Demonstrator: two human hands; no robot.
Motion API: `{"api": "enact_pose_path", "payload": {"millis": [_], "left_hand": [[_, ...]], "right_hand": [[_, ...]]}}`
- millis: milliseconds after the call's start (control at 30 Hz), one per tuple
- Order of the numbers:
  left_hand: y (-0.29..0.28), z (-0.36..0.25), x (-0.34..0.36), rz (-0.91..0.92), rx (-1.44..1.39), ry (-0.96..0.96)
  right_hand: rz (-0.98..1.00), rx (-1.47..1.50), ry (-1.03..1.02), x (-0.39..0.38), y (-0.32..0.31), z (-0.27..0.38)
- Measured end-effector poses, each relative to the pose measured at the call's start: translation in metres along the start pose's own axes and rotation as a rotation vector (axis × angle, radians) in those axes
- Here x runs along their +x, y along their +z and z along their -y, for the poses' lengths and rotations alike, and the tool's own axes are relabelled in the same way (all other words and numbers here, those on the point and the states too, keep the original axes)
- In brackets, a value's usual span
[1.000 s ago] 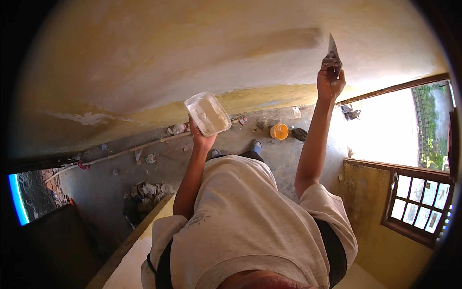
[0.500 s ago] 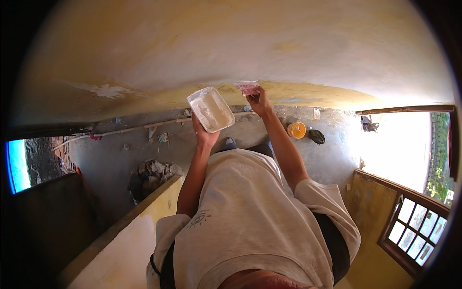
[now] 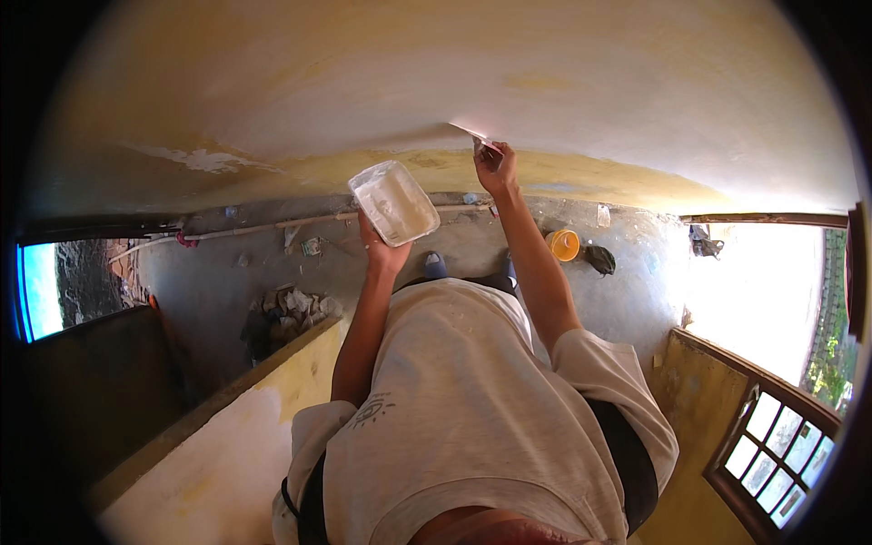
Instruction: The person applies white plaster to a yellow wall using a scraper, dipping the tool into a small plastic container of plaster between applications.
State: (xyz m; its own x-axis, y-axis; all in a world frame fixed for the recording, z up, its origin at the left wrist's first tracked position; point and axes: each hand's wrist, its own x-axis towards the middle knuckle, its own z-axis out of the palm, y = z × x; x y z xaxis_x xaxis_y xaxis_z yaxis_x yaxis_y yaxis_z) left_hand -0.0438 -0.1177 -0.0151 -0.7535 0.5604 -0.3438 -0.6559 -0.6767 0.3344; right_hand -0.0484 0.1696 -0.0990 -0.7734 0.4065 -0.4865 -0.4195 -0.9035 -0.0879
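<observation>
Head view: left hand (image 3: pixel 380 250) gripping light, rigid plastic tub (image 3: pixel 394 203) underneath, right hand (image 3: pixel 495 168) pinching stiff putty knife (image 3: pixel 474 136) against far wall (image 3: pixel 363 91), likely best held by handle.

The left hand (image 3: pixel 380 250) holds a white plastic tub (image 3: pixel 394 203) of pale paste, tilted open toward the camera. The right hand (image 3: pixel 495 165) grips a flat scraper (image 3: pixel 474 133) whose blade lies against the yellow and white wall (image 3: pixel 563 64). Below, an orange bucket (image 3: pixel 564 244) stands on the grey floor (image 3: pixel 218 282), near a pile of rubble (image 3: pixel 289 311).
</observation>
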Motion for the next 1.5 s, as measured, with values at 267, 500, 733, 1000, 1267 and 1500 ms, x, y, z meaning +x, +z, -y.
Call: {"api": "enact_pose_path", "payload": {"millis": [267, 500, 733, 1000, 1267, 1500], "left_hand": [[0.041, 0.088, 0.023, 0.076, -0.032, -0.127], [0.075, 0.136, 0.025, 0.064, -0.052, -0.187], [0.065, 0.138, 0.022, 0.043, -0.026, -0.173], [0.039, 0.101, -0.002, 0.009, -0.024, -0.035], [-0.003, 0.038, -0.038, -0.056, 0.003, 0.153], [-0.048, -0.007, -0.067, -0.197, 0.023, 0.228]], "right_hand": [[0.245, 0.118, 0.003, -0.086, 0.091, 0.13], [0.305, 0.369, 0.019, -0.168, 0.168, 0.259], [0.723, 0.155, -0.423, -0.205, 0.162, 0.32], [0.207, -0.213, -0.176, -0.132, 0.041, 0.144], [0.02, -0.44, 0.189, -0.035, -0.049, -0.005], [-0.037, -0.256, 0.087, 0.029, -0.068, -0.051]]}}
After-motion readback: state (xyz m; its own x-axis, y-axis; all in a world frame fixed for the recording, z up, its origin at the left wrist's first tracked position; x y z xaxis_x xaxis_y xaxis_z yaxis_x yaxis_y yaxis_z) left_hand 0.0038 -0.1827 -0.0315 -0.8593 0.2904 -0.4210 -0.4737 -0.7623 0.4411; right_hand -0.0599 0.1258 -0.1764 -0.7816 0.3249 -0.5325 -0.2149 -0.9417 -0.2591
